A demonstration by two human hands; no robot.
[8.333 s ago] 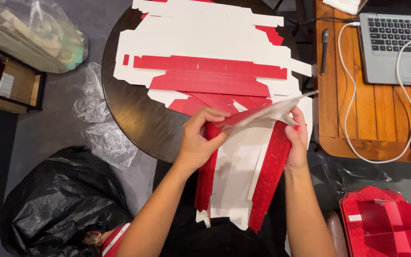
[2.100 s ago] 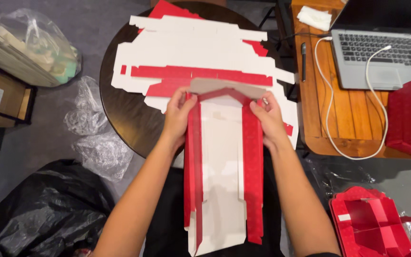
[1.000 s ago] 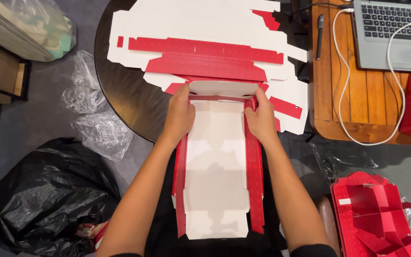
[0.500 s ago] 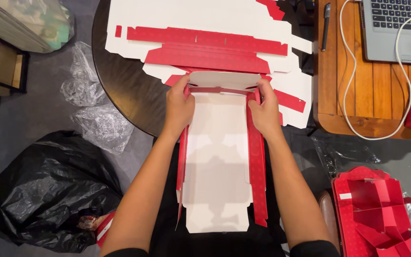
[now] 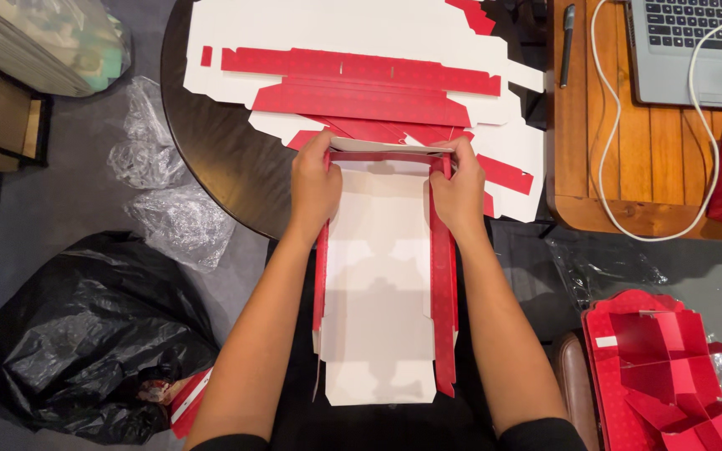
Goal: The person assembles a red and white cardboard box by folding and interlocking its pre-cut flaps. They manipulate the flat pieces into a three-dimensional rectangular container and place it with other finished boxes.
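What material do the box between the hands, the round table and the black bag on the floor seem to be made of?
Box: thin cardboard, it seems, matte white inside and red outside; it bends along sharp creases.
Round table: probably dark varnished wood; it shows faint grain and a soft sheen, but I cannot be sure.
Black bag: thin plastic film, glossy and wrinkled.

Between the left hand [image 5: 312, 188] and right hand [image 5: 461, 190], the box blank [image 5: 382, 292] is white inside with red side walls; beyond the hands, flat cardboard sheets [image 5: 361, 75] are white with red strips, on a dark brown round table [image 5: 211, 142]; left of the left hand, a black rubbish bag [image 5: 85, 342]; right of the right hand, a folded box [image 5: 662, 376] red with faint dots.
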